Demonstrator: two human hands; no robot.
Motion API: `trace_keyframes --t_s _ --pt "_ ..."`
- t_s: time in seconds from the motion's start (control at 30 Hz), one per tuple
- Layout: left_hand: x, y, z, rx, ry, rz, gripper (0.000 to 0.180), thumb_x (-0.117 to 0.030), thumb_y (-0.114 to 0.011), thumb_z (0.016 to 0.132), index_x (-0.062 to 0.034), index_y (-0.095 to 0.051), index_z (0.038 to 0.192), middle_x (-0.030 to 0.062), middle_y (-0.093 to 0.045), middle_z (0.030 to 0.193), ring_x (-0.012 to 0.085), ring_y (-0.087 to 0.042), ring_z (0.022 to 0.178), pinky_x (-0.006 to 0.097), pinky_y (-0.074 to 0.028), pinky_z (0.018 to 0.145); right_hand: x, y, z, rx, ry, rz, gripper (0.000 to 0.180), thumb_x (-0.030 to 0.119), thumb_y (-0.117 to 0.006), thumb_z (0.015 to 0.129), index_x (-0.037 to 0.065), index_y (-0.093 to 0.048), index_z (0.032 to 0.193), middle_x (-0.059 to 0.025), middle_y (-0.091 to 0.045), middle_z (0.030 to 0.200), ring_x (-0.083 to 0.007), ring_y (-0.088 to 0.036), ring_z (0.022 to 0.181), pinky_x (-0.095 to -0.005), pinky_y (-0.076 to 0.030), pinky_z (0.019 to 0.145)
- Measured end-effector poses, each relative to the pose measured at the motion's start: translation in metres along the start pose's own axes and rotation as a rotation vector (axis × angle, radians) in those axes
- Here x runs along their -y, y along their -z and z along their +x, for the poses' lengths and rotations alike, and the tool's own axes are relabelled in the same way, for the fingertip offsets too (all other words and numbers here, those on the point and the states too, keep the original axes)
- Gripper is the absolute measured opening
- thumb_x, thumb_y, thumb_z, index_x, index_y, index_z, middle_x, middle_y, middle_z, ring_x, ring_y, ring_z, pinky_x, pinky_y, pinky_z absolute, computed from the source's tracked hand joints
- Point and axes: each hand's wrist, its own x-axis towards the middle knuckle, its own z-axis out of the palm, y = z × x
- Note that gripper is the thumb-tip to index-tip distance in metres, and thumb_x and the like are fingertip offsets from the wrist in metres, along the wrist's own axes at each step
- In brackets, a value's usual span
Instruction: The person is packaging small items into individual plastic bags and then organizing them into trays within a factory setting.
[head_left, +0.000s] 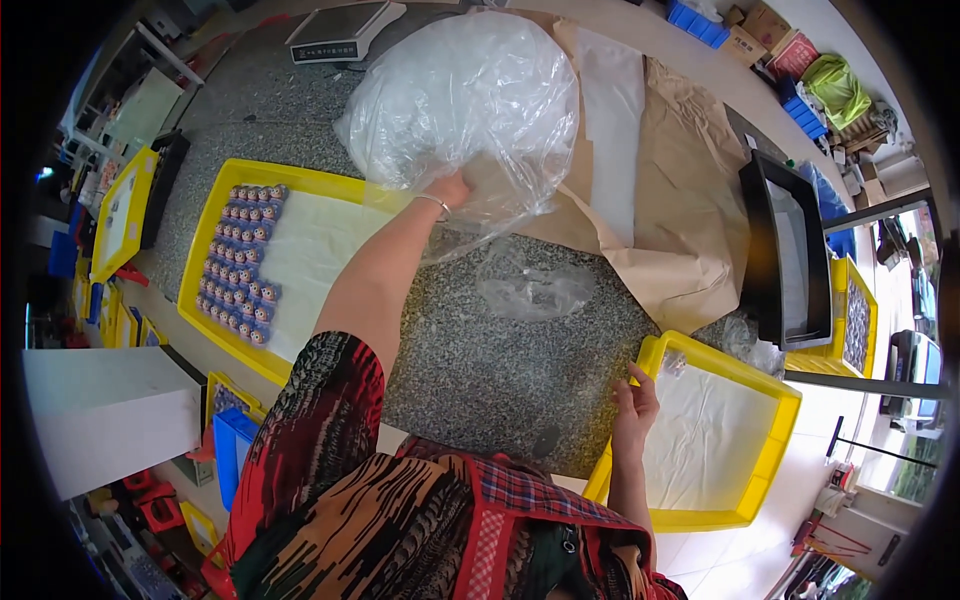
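A large clear plastic bag [465, 105], puffed up and filled with whitish, see-through contents, lies at the far middle of the grey speckled table. My left hand [449, 189] is at its near edge, closed on the film, with the fingertips partly hidden. To the left, a yellow tray [222, 185] with a white lining holds rows of small blue figurines [238, 262] with round faces. My right hand [636, 402] is beside the left rim of another yellow tray [765, 455], fingers apart and holding nothing. One small clear-wrapped piece [673, 363] lies in that tray's far left corner.
Brown paper [690, 190] and a white sheet [612, 130] cover the table's far right. A crumpled clear bag [535, 283] lies mid-table. A scale [345, 30] stands at the far left, a black tray [790, 250] at the right, and a white box [110, 415] at the left.
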Motion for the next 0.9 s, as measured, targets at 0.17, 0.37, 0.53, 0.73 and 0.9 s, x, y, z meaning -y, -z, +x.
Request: trace_keyframes --t_s 0.17,0.37,0.53,0.73,0.9 --pt "-0.027 0.025 -0.032 0.13 0.098 -0.199 0.042 -0.025 -0.06 0.082 -0.0042 -0.052 0.118 0.0204 -0.061 0.109 0.0311 -0.059 0.102 0.039 -0.045 0.085 0.0 -0.018 -0.021 -0.012 -0.067 0.057 0.03 0.006 -0.055 0.088 0.002 -0.057 0.118 -0.0043 -0.062 0.089 -0.0098 -0.059 0.077 -0.0225 -0.047 0.067" --pt "-0.052 0.082 -0.139 0.022 -0.114 -0.877 0.025 -0.007 -0.059 0.085 -0.0025 -0.055 0.109 0.0086 -0.06 0.094 0.0126 -0.058 0.088 0.025 -0.045 0.076 0.025 -0.059 -0.024 0.099 0.046 0.056 0.029 0.003 -0.055 0.087 0.0 -0.056 0.116 -0.0018 -0.06 0.083 -0.0088 -0.056 0.075 -0.0223 -0.046 0.068" --pt "-0.081 0.104 -0.24 0.03 -0.133 -1.735 0.018 0.003 -0.053 0.086 -0.0049 -0.057 0.103 -0.0044 -0.055 0.081 0.0014 -0.05 0.073 0.017 -0.04 0.066 0.06 -0.117 -0.012 0.366 -0.157 0.432 0.039 0.011 -0.061 0.087 0.003 -0.052 0.124 -0.0059 -0.057 0.116 -0.016 -0.06 0.096 -0.0292 -0.046 0.082" --pt "-0.069 0.098 -0.311 0.198 -0.032 -1.893 0.016 0.001 -0.055 0.087 -0.0047 -0.057 0.102 -0.0042 -0.055 0.08 0.0033 -0.051 0.072 0.018 -0.042 0.069 0.077 -0.153 -0.006 0.62 -0.539 0.991 0.034 0.007 -0.061 0.086 0.004 -0.054 0.119 -0.0089 -0.06 0.112 -0.0192 -0.06 0.099 -0.0337 -0.045 0.089" --pt "-0.029 0.075 -0.336 0.062 0.028 -1.775 0.019 -0.003 -0.056 0.089 -0.0044 -0.056 0.108 -0.0014 -0.056 0.088 0.0049 -0.054 0.082 0.02 -0.044 0.075 0.051 -0.151 -0.009 0.477 -0.424 0.852 0.03 -0.001 -0.059 0.083 0.003 -0.056 0.112 -0.007 -0.064 0.102 -0.0192 -0.061 0.093 -0.0344 -0.048 0.086"
